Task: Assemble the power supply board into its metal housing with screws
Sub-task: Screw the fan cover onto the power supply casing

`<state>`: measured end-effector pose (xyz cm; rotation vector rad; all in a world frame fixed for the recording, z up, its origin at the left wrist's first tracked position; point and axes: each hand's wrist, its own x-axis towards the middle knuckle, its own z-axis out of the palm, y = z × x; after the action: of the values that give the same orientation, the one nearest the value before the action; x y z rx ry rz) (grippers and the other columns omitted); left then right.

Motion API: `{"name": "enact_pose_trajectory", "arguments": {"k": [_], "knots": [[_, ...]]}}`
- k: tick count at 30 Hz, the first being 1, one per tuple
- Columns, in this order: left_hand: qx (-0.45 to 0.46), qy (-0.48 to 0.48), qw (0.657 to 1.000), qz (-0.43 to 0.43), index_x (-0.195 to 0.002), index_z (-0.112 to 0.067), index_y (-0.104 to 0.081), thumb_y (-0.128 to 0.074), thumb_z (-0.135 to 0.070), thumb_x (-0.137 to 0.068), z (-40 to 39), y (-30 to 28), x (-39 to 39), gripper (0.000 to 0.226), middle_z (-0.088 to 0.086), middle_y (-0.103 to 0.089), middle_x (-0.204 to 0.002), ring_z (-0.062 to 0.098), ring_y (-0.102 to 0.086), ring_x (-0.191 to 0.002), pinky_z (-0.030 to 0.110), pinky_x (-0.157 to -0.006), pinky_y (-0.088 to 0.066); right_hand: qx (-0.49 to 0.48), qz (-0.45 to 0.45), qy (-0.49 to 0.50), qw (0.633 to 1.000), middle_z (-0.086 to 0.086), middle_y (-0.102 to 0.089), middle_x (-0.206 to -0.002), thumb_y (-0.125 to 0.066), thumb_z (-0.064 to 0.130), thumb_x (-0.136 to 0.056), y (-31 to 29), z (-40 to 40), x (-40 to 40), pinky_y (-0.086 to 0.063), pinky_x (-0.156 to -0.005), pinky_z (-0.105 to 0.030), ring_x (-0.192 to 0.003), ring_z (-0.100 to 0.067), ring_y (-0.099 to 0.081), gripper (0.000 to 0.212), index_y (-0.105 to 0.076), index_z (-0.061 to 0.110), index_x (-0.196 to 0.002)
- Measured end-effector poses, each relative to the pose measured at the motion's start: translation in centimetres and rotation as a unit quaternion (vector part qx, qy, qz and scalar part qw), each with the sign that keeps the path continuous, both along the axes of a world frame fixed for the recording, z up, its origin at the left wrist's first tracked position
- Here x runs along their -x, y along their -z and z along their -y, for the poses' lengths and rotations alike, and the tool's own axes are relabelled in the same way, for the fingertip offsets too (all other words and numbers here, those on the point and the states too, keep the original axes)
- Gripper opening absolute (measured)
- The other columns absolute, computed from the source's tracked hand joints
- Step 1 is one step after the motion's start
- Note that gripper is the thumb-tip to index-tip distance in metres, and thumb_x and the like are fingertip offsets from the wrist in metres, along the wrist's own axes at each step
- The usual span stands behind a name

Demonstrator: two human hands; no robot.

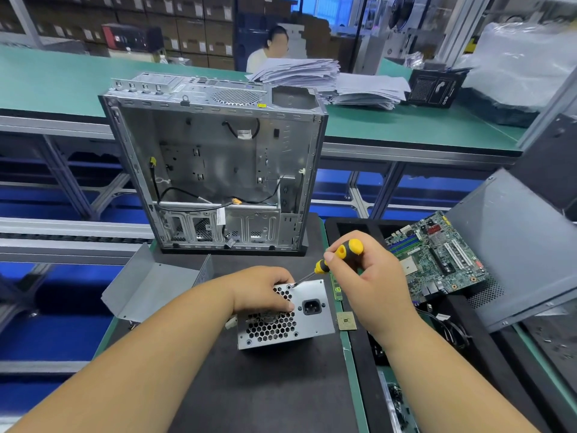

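1. Landmark: the power supply housing, a silver metal box standing on the dark mat, its face with honeycomb vents and a black mains socket turned up toward the camera.
2. Left of the housing: a bent grey metal cover lies open on the mat, apart from it.
3. Left hand: fingers curled over the housing's upper left corner, gripping and steadying it.
4. Behind the housing: an empty computer case stands upright with its side open.
5. Right hand: closed round the yellow-and-black screwdriver, thumb on the handle; the tip meets a screw point at the housing's top edge, just beside the left fingers.
6. Step in hand, as I judge it: driving that top screw. Keep the shaft in line with the screw, press down while turning, hold the box firm so it does not rock.
7. Right of the housing: a small square chip lies just beside it; further right, a green motherboard rests tilted.
8. Writing: none readable; labels too small or blurred.
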<state>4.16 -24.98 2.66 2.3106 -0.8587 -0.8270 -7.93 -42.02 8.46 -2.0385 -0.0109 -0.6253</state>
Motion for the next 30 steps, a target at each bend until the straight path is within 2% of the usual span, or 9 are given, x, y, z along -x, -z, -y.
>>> {"name": "enact_pose_trajectory", "arguments": {"k": [5,9,13,17,20,22,24,27,30], "knots": [[-0.002,0.011,1.000,0.013,-0.094,-0.035,-0.057,-0.072,-0.039,-0.083,0.0,0.1,-0.1,0.019,-0.013,-0.062,-0.093,0.009,-0.059,-0.088,0.029,-0.085,-0.048,0.027,-0.014,-0.009,1.000,0.010,-0.066,-0.074,-0.065,0.019,-0.086,-0.1,-0.2,-0.2,-0.043,-0.060,-0.011,-0.069,-0.007,-0.060,0.011,-0.061,0.024,-0.078],[-0.001,0.017,1.000,0.019,-0.083,-0.038,-0.053,-0.072,-0.039,-0.083,0.1,0.2,-0.1,0.019,-0.014,-0.058,-0.086,0.007,-0.055,-0.081,0.029,-0.081,-0.046,0.057,-0.029,-0.018,0.998,0.010,-0.066,-0.077,-0.064,0.024,-0.087,-0.2,-0.5,-0.3,-0.049,-0.064,-0.027,-0.074,-0.012,-0.062,0.008,-0.060,0.027,-0.081],[0.004,0.014,1.000,0.015,-0.089,-0.036,-0.056,-0.072,-0.040,-0.083,0.0,0.3,-0.1,0.017,-0.013,-0.060,-0.090,0.011,-0.057,-0.087,0.032,-0.087,-0.048,0.104,-0.041,-0.038,0.993,0.013,-0.064,-0.080,-0.063,0.027,-0.087,-0.5,-0.6,-0.4,-0.048,-0.066,-0.028,-0.078,-0.011,-0.060,0.006,-0.059,0.027,-0.083],[-0.001,0.017,1.000,0.025,-0.081,-0.039,-0.054,-0.071,-0.041,-0.083,0.0,0.4,-0.1,0.018,-0.013,-0.058,-0.089,0.012,-0.056,-0.090,0.033,-0.090,-0.047,0.170,-0.088,-0.072,0.979,0.011,-0.059,-0.079,-0.065,0.024,-0.087,-1.8,-0.8,-0.7,-0.046,-0.062,-0.030,-0.073,-0.012,-0.055,0.015,-0.051,0.029,-0.091],[0.005,0.011,1.000,0.025,-0.075,-0.040,-0.052,-0.072,-0.040,-0.083,0.0,0.3,-0.1,0.022,-0.015,-0.055,-0.081,0.007,-0.054,-0.082,0.029,-0.080,-0.047,0.258,-0.128,-0.090,0.953,0.005,-0.059,-0.074,-0.064,0.026,-0.084,-3.9,-0.8,-1.2,-0.046,-0.060,-0.035,-0.069,-0.015,-0.054,0.016,-0.048,0.027,-0.089],[0.005,0.013,1.000,0.027,-0.074,-0.038,-0.051,-0.073,-0.038,-0.083,0.0,0.2,0.1,0.024,-0.015,-0.053,-0.079,0.004,-0.052,-0.076,0.026,-0.072,-0.043,0.326,-0.154,-0.100,0.927,0.005,-0.060,-0.075,-0.063,0.028,-0.083,-5.5,-1.1,-1.6,-0.045,-0.058,-0.032,-0.071,-0.014,-0.054,0.014,-0.049,0.028,-0.088],[0.004,0.010,1.000,0.019,-0.085,-0.035,-0.057,-0.073,-0.037,-0.084,0.0,0.0,0.3,0.016,-0.010,-0.061,-0.091,0.010,-0.059,-0.088,0.029,-0.081,-0.049,0.370,-0.180,-0.105,0.905,0.006,-0.061,-0.079,-0.064,0.029,-0.084,-6.7,-1.6,-2.0,-0.043,-0.058,-0.030,-0.075,-0.014,-0.055,0.014,-0.051,0.028,-0.089],[0.003,0.004,1.000,0.015,-0.104,-0.026,-0.063,-0.073,-0.036,-0.084,0.0,-0.2,0.6,0.024,-0.004,-0.066,-0.106,0.015,-0.062,-0.101,0.034,-0.093,-0.050,0.423,-0.199,-0.097,0.879,0.007,-0.061,-0.084,-0.066,0.030,-0.085,-8.0,-2.4,-2.3,-0.044,-0.060,-0.029,-0.081,-0.014,-0.055,0.013,-0.055,0.028,-0.091],[0.007,0.003,1.000,0.023,-0.097,-0.030,-0.060,-0.073,-0.034,-0.085,0.0,-0.2,0.8,0.018,-0.008,-0.063,-0.101,0.014,-0.061,-0.098,0.032,-0.091,-0.050,0.484,-0.202,-0.078,0.848,0.009,-0.056,-0.081,-0.066,0.033,-0.086,-8.6,-2.9,-2.5,-0.035,-0.053,-0.026,-0.081,-0.015,-0.053,0.012,-0.058,0.027,-0.091]]}}
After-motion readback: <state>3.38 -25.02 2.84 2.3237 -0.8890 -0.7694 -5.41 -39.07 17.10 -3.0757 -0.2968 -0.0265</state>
